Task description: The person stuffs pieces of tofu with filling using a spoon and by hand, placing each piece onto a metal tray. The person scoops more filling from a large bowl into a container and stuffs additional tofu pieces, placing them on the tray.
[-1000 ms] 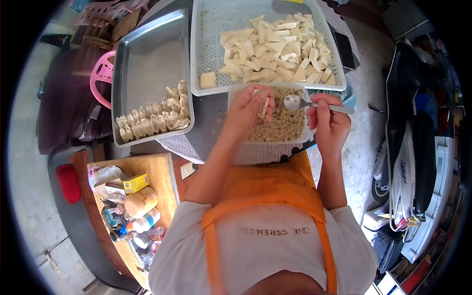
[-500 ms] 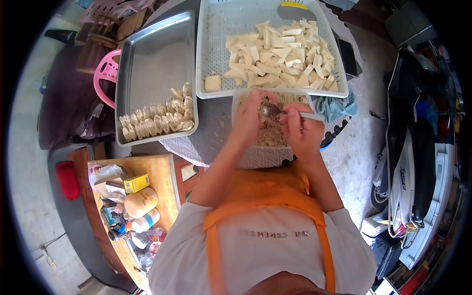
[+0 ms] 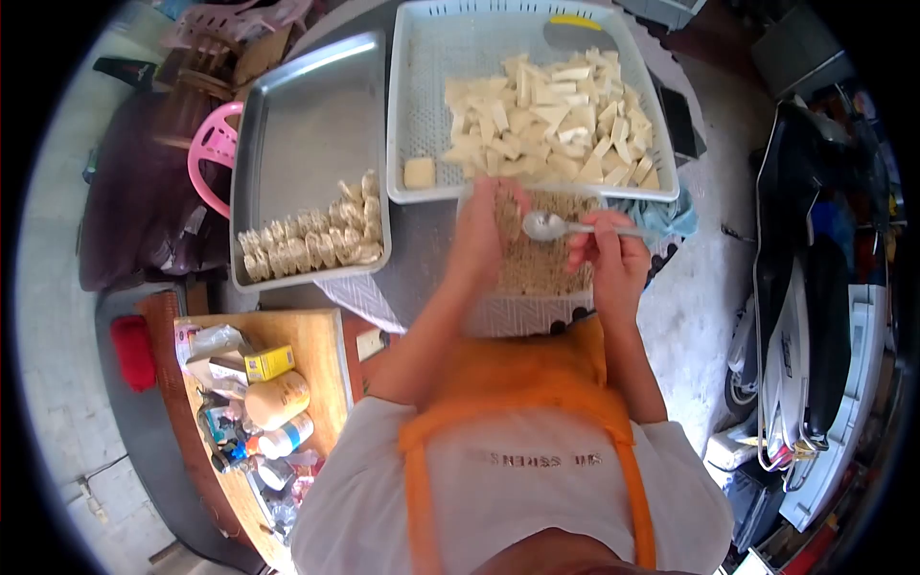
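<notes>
My right hand (image 3: 615, 251) grips a metal spoon (image 3: 548, 227) by its handle, the bowl pointing left towards my other hand. Fingers curled, my left hand (image 3: 482, 230) is over the left side of a clear tub (image 3: 537, 295); what it holds, if anything, is hidden. Brown, crumbly filling (image 3: 548, 264) covers the inside of the tub, beneath the spoon. Just beyond, a pale plastic basket (image 3: 422, 96) has a heap of cream-coloured tofu pieces (image 3: 551, 115) and a single square block (image 3: 419, 172) in its near left corner.
To the left, a metal tray (image 3: 307, 125) carries rows of filled pieces (image 3: 311, 235). A scraper with a yellow edge (image 3: 578, 29) lies in the basket's far corner. A blue cloth (image 3: 676, 216) and dark phone (image 3: 678, 123) are at right. Bottles (image 3: 278, 398) crowd the lower-left wooden table.
The spoon has come up from the filling and moved slightly right, its bowl now looking bright and mostly bare. My right hand has shifted right, while my left stays over the tub's left side.
</notes>
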The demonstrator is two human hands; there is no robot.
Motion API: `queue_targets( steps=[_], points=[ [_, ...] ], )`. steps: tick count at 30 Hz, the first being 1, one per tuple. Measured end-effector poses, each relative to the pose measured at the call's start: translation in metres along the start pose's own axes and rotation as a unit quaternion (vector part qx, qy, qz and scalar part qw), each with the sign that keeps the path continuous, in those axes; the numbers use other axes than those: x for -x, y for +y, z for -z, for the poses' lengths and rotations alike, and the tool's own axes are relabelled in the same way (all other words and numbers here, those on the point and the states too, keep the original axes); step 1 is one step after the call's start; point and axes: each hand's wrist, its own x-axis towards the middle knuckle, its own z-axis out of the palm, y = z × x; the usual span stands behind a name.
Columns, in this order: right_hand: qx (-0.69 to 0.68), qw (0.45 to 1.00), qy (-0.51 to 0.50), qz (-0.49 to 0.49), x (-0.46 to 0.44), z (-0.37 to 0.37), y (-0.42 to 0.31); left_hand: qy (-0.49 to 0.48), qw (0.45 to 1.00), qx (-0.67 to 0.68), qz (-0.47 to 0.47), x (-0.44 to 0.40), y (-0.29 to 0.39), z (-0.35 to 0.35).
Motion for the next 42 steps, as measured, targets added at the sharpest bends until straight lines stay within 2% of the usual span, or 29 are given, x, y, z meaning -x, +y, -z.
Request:
queue_targets(
  steps=[2, 3, 5, 6, 9, 15, 18, 21, 24, 25, 26, 31, 34, 35, 37, 40, 42],
  points=[
    [0.003, 1.0, 0.011, 0.016, -0.003, 0.006, -0.002, -0.047, 0.998, 0.012, 0.034, -0.005, -0.013, 0.016],
    [0.014, 1.0, 0.014, 0.017, -0.004, 0.009, -0.001, -0.018, 0.987, -0.142, -0.071, -0.012, -0.026, 0.018],
    [0.01, 1.0, 0.003, 0.015, -0.006, 0.013, -0.004, 0.009, 0.986, -0.147, -0.077, -0.005, -0.021, 0.007],
    [0.019, 1.0, 0.008, 0.019, -0.006, 0.014, -0.004, 0.0, 0.999, -0.003, 0.033, 0.005, -0.007, -0.004],
    [0.022, 0.999, 0.008, 0.039, -0.01, 0.014, -0.004, 0.043, 0.992, -0.111, 0.032, 0.012, 0.008, -0.02],
    [0.019, 0.998, 0.014, 0.062, -0.008, 0.016, -0.008, 0.01, 0.998, -0.031, -0.045, 0.008, -0.007, -0.006],
    [0.028, 0.997, 0.019, 0.064, -0.004, 0.018, -0.008, -0.008, 0.997, 0.068, 0.039, 0.012, 0.002, -0.006],
    [0.049, 0.996, 0.014, 0.079, -0.001, 0.02, -0.007, -0.004, 0.996, 0.042, 0.079, 0.018, 0.007, -0.008],
    [0.051, 0.995, 0.032, 0.079, 0.001, 0.017, -0.006, 0.045, 0.997, 0.059, 0.02, 0.018, 0.01, -0.022],
    [0.061, 0.993, 0.028, 0.093, 0.0, 0.018, -0.003, 0.088, 0.995, 0.01, 0.04, 0.015, 0.011, -0.025],
    [0.075, 0.992, 0.036, 0.094, 0.002, 0.016, -0.006, 0.012, 1.0, 0.007, 0.01, 0.012, 0.002, -0.008],
    [0.069, 0.994, 0.029, 0.085, 0.005, 0.014, -0.007, -0.127, 0.986, 0.102, 0.039, 0.012, 0.003, 0.009],
    [0.079, 0.994, 0.026, 0.066, 0.006, 0.015, -0.008, 0.002, 0.988, 0.146, -0.039, 0.014, 0.001, -0.014],
    [0.08, 0.995, 0.026, 0.059, 0.005, 0.015, -0.008, -0.024, 0.99, 0.135, -0.038, 0.014, 0.003, -0.015],
    [0.042, 0.999, -0.014, -0.028, 0.003, 0.013, -0.012, -0.077, 0.99, 0.112, -0.04, 0.013, 0.005, -0.015],
    [-0.005, 0.994, -0.022, -0.102, 0.002, 0.004, -0.008, -0.09, 0.984, -0.092, -0.124, 0.01, -0.003, -0.012],
    [-0.057, 0.991, -0.007, -0.12, -0.002, 0.004, -0.005, -0.116, 0.973, -0.133, -0.152, 0.01, -0.006, -0.009]
  ],
)
